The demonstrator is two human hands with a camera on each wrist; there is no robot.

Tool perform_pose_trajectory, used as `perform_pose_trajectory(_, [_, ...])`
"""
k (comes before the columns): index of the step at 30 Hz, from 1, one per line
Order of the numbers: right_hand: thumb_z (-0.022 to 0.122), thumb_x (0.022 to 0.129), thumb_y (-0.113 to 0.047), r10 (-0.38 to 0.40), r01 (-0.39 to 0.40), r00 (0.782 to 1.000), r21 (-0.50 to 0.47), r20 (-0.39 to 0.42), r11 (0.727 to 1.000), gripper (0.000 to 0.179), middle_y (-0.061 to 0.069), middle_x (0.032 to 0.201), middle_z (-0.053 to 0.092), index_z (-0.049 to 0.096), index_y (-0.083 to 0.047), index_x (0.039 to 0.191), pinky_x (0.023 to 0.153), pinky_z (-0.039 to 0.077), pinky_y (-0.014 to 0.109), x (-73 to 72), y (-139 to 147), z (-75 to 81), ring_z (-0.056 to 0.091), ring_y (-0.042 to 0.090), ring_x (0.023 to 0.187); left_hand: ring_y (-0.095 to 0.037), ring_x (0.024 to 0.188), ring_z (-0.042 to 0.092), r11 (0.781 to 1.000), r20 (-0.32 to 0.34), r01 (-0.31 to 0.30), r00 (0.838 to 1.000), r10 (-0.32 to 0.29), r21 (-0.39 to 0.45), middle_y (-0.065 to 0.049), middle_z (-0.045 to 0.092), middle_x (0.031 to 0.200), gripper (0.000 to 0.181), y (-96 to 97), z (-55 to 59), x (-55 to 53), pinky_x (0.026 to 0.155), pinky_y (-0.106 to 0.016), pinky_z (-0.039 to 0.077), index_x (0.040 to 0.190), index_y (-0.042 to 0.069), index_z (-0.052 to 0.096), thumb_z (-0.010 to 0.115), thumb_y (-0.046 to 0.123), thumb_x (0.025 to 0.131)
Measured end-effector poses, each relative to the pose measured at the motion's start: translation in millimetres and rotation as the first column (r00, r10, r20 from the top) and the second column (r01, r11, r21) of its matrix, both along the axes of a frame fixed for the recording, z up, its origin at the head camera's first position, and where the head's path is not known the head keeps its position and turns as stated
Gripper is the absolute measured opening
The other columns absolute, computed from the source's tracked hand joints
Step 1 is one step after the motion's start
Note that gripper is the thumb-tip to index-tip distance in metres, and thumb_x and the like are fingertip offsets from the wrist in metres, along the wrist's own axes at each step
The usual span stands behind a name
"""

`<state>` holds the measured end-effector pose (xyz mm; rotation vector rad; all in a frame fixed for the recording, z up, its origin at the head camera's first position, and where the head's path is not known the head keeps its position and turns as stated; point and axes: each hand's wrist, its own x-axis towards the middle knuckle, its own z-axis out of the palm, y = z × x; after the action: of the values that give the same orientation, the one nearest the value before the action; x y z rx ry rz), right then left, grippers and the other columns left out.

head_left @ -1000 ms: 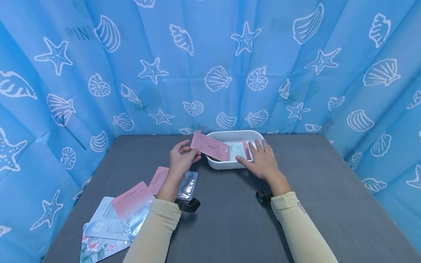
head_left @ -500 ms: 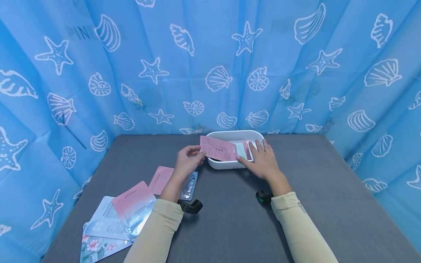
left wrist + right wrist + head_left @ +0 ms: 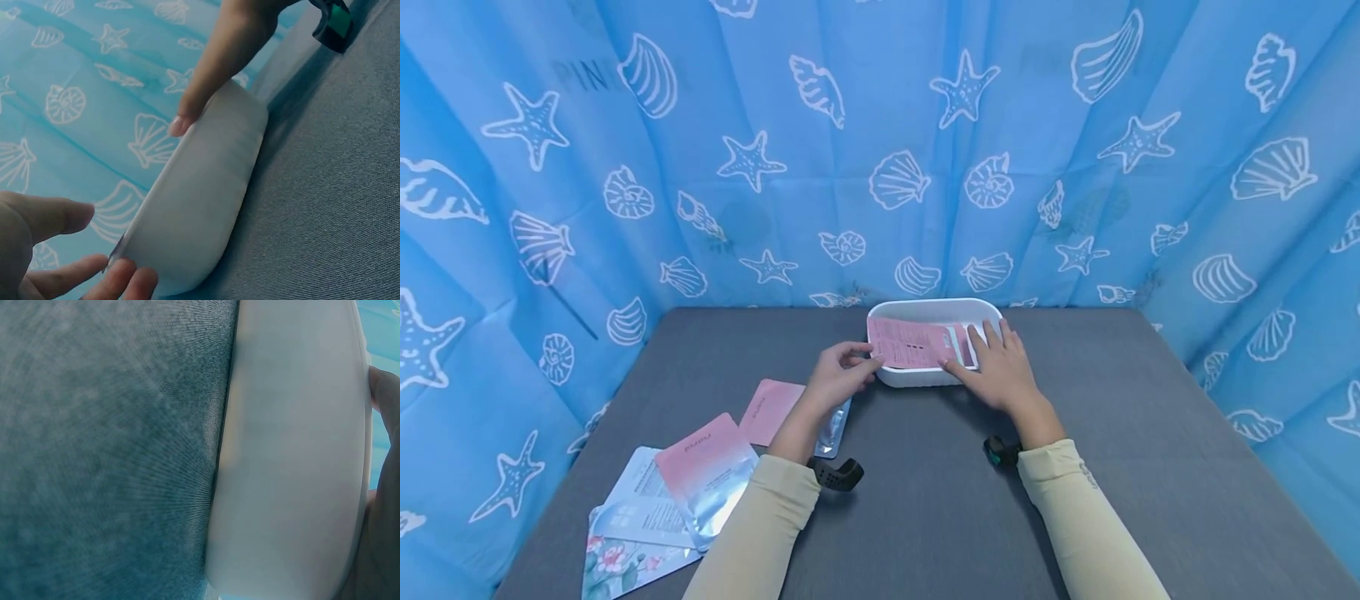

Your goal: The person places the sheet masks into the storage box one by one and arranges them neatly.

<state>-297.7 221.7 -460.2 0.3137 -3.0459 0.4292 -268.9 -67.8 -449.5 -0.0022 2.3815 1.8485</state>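
Observation:
In the head view a pink printed sachet (image 3: 912, 343) lies in the white tray (image 3: 925, 379), overlapping a pale green and pink packet (image 3: 957, 340) there. My left hand (image 3: 842, 371) is at the tray's left end, fingertips at the sachet's corner. In the left wrist view its thumb (image 3: 62, 217) stands apart from the fingers (image 3: 119, 278), which touch the tray's rim. My right hand (image 3: 1000, 367) rests with spread fingers over the tray's right end, thumb at the front rim. The right wrist view shows the tray's side wall (image 3: 290, 450) with that hand along the rim.
On the grey table (image 3: 925, 517), at left, lie a pink sachet (image 3: 769, 410), a silver sachet (image 3: 832, 431) partly behind the left wrist, a pink-silver pouch (image 3: 709, 467), and a flowered pouch (image 3: 625, 567) under pale ones. A blue shell-print curtain (image 3: 880, 108) hangs behind.
My left hand has moved right and slightly down, lowering the pink sachet from a tilt over the left rim into the tray. Its thumb now stands off the fingers. The right hand stays put.

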Motion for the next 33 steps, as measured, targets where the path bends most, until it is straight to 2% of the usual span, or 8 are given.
perform_pose_trajectory(4, [0.043,0.102,-0.072,-0.002,0.002,1.0,-0.002,0.0,1.0,0.097,0.028,0.174,0.018,0.028,-0.002,0.167,0.131,0.006,0.066,1.2,-0.2,1.3,0.002,0.05,0.164,-0.029,0.106,0.072,0.998,-0.014,0.068,0.998,-0.068,-0.012,-0.01,0.07,0.115,0.041,0.3,-0.7,1.2,0.084,-0.029,0.057,0.14,0.016,0.065,0.071,0.03,0.102])
perform_pose_trajectory(8, [0.043,0.102,-0.073,-0.002,0.002,1.0,-0.003,-0.003,1.0,0.097,0.028,0.175,0.018,0.027,-0.002,0.167,0.132,0.006,0.066,1.3,-0.5,1.0,0.002,0.05,0.164,-0.029,0.103,0.072,0.995,-0.034,0.093,0.995,-0.094,-0.027,-0.009,0.069,0.111,0.039,1.0,-0.9,1.7,0.08,-0.027,0.053,0.138,0.013,0.066,0.07,0.028,0.103])
perform_pose_trajectory(12, [0.043,0.102,-0.073,-0.001,0.001,1.0,0.003,0.002,1.0,0.098,0.028,0.175,0.018,0.026,-0.002,0.167,0.131,0.006,0.066,0.3,-0.1,-1.1,0.001,0.05,0.164,-0.026,0.1,0.072,0.995,-0.058,0.098,0.993,-0.099,-0.03,-0.011,0.07,0.111,0.038,0.3,-0.2,2.6,0.081,-0.027,0.053,0.137,0.012,0.066,0.07,0.026,0.103])
perform_pose_trajectory(15, [0.042,0.102,-0.074,-0.001,0.001,1.0,0.007,0.01,1.0,0.099,0.027,0.175,0.017,0.026,-0.002,0.168,0.131,0.006,0.066,-0.1,0.3,-1.8,0.0,0.049,0.164,-0.027,0.103,0.073,0.995,-0.048,0.096,0.994,-0.098,-0.029,-0.011,0.07,0.114,0.036,-0.8,1.4,3.3,0.084,-0.03,0.055,0.136,0.012,0.067,0.071,0.026,0.103])
perform_pose_trajectory(19, [0.041,0.102,-0.075,-0.001,0.001,1.0,0.01,0.012,1.0,0.099,0.028,0.175,0.017,0.025,-0.003,0.168,0.131,0.005,0.066,0.0,0.6,-2.6,0.0,0.05,0.164,-0.031,0.106,0.073,0.993,-0.04,0.107,0.993,-0.109,-0.049,-0.01,0.071,0.115,0.029,-2.1,3.6,3.9,0.088,-0.033,0.057,0.127,0.012,0.073,0.071,0.027,0.103])
perform_pose_trajectory(24, [0.042,0.102,-0.074,-0.003,0.003,1.0,0.011,0.011,1.0,0.098,0.028,0.175,0.018,0.026,-0.003,0.168,0.131,0.006,0.066,0.5,0.3,-2.0,0.0,0.05,0.164,-0.033,0.107,0.074,0.986,-0.063,0.132,0.988,-0.139,-0.099,-0.009,0.073,0.113,0.024,-7.7,4.7,3.6,0.094,-0.039,0.059,0.118,0.011,0.078,0.071,0.028,0.103])
perform_pose_trajectory(28, [0.043,0.101,-0.074,-0.003,0.003,1.0,0.008,0.005,1.0,0.098,0.028,0.174,0.019,0.027,-0.003,0.167,0.132,0.007,0.066,0.9,0.1,-2.4,0.001,0.05,0.164,-0.034,0.107,0.073,0.983,-0.054,0.135,0.988,-0.143,-0.122,-0.008,0.074,0.109,0.024,-10.7,4.3,3.5,0.095,-0.041,0.057,0.117,0.012,0.079,0.07,0.03,0.103])
perform_pose_trajectory(33, [0.044,0.102,-0.072,-0.002,0.002,1.0,0.004,0.001,1.0,0.097,0.028,0.174,0.02,0.028,-0.003,0.167,0.132,0.006,0.066,1.2,-0.1,-1.5,0.001,0.05,0.164,-0.03,0.104,0.072,0.981,-0.052,0.146,0.987,-0.154,-0.123,-0.007,0.074,0.111,0.024,-9.8,4.3,3.6,0.093,-0.039,0.056,0.119,0.013,0.078,0.069,0.03,0.104])
